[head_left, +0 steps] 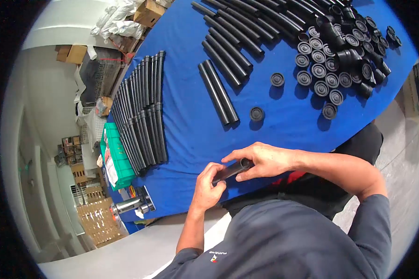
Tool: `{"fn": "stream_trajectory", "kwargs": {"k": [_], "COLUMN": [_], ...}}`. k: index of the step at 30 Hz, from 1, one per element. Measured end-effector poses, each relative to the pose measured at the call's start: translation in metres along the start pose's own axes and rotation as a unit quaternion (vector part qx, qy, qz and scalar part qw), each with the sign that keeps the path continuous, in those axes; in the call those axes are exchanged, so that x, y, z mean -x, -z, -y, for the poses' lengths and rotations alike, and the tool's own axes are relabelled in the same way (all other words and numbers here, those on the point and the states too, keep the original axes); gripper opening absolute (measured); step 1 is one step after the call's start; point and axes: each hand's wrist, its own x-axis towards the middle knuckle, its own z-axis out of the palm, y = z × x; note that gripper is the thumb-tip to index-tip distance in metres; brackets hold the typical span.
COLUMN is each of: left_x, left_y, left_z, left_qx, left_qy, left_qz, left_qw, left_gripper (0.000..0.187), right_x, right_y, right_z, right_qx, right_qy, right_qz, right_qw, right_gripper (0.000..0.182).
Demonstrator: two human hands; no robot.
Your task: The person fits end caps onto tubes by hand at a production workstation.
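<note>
A short stretch of black tube (pixel 230 171) shows between my two hands, just over the table's near edge. My left hand (pixel 207 188) is closed around its lower left part, thumb along the near side. At the upper right end, my right hand (pixel 265 160) straddles the tube, fingers on the far side and thumb on the near side. A round rim shows at that end, close to the right palm. The fingers hide much of the tube. Beyond my hands, a single round black cap (pixel 256 114) and another black cap (pixel 277 79) lie on the blue cloth (pixel 186 135).
Two black tubes (pixel 218 93) lie side by side ahead, with several more behind. Many ringed caps (pixel 318 70) cluster at the right. Overlapping rows of tubes (pixel 144 111) lie at the left, beside a green crate (pixel 120 160). A metal device (pixel 132 203) stands at the near left corner.
</note>
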Motion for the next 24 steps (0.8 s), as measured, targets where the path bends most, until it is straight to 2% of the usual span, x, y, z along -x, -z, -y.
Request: {"fn": "stream_trajectory", "kwargs": {"k": [1, 4, 6, 7, 8, 10, 11, 14, 15, 16, 17, 18, 19, 21, 22, 23, 24], "left_x": [0.0, 0.004, 0.007, 0.008, 0.008, 0.006, 0.009, 0.01, 0.012, 0.015, 0.017, 0.021, 0.029, 0.036, 0.03, 0.019, 0.01], "left_y": [0.001, 0.004, 0.005, 0.012, 0.012, 0.006, 0.002, -0.025, -0.027, -0.029, -0.031, -0.032, -0.034, -0.027, -0.021, -0.015, -0.009], "left_z": [-0.001, 0.001, -0.012, -0.007, -0.009, -0.014, 0.001, 0.015, 0.017, 0.019, 0.018, 0.014, 0.011, 0.0, -0.002, -0.004, -0.005], "left_qx": [0.0, 0.167, 0.406, 0.502, 0.563, 0.673, 0.697, 0.759, 0.74, 0.719, 0.654, 0.553, 0.44, 0.142, 0.036, -0.073, -0.181], "left_qy": [0.008, 0.029, 0.015, -0.012, -0.007, -0.003, 0.024, 0.121, 0.171, 0.221, 0.24, 0.209, 0.175, 0.099, 0.004, -0.093, -0.187], "left_qz": [0.005, -0.031, -0.112, -0.082, -0.089, -0.105, -0.097, -0.117, -0.079, -0.04, -0.02, -0.045, -0.07, -0.134, -0.185, -0.23, -0.269], "left_qw": [1.0, 0.985, 0.907, 0.861, 0.821, 0.732, 0.71, 0.629, 0.645, 0.658, 0.717, 0.806, 0.878, 0.976, 0.982, 0.966, 0.927], "left_gripper": [0.034, 0.033, 0.034, 0.037, 0.037, 0.038, 0.04, 0.031, 0.027, 0.024, 0.028, 0.029, 0.03, 0.037, 0.039, 0.043, 0.046], "right_x": [0.0, -0.002, -0.001, 0.001, 0.002, 0.002, -0.001, -0.002, 0.0, 0.002, 0.003, 0.003, 0.002, 0.001, 0.001, 0.001, 0.0], "right_y": [-0.002, -0.004, -0.007, -0.005, -0.004, -0.004, -0.01, -0.007, -0.006, -0.004, -0.002, -0.001, -0.001, 0.001, 0.001, 0.001, 0.001], "right_z": [-0.002, -0.006, -0.007, -0.005, -0.001, 0.004, -0.008, -0.004, 0.003, 0.008, 0.012, 0.014, 0.011, 0.015, 0.016, 0.016, 0.015], "right_qx": [0.001, 0.029, 0.063, 0.065, 0.071, 0.087, 0.056, 0.069, 0.052, 0.034, 0.016, -0.001, 0.017, 0.028, 0.033, 0.034, 0.035], "right_qy": [0.002, 0.026, 0.058, 0.053, 0.051, 0.055, 0.133, 0.128, 0.121, 0.077, 0.033, -0.012, 0.006, -0.011, -0.019, -0.02, -0.02], "right_qz": [-0.008, -0.031, -0.051, -0.03, -0.019, 0.007, -0.044, -0.091, -0.107, -0.097, -0.087, -0.077, -0.089, -0.088, -0.088, -0.088, -0.09], "right_qw": [1.0, 0.999, 0.995, 0.996, 0.996, 0.995, 0.989, 0.985, 0.986, 0.992, 0.996, 0.997, 0.996, 0.996, 0.995, 0.995, 0.995], "right_gripper": [0.065, 0.073, 0.078, 0.081, 0.08, 0.078, 0.064, 0.05, 0.039, 0.039, 0.038, 0.037, 0.036, 0.036, 0.036, 0.036, 0.036]}}
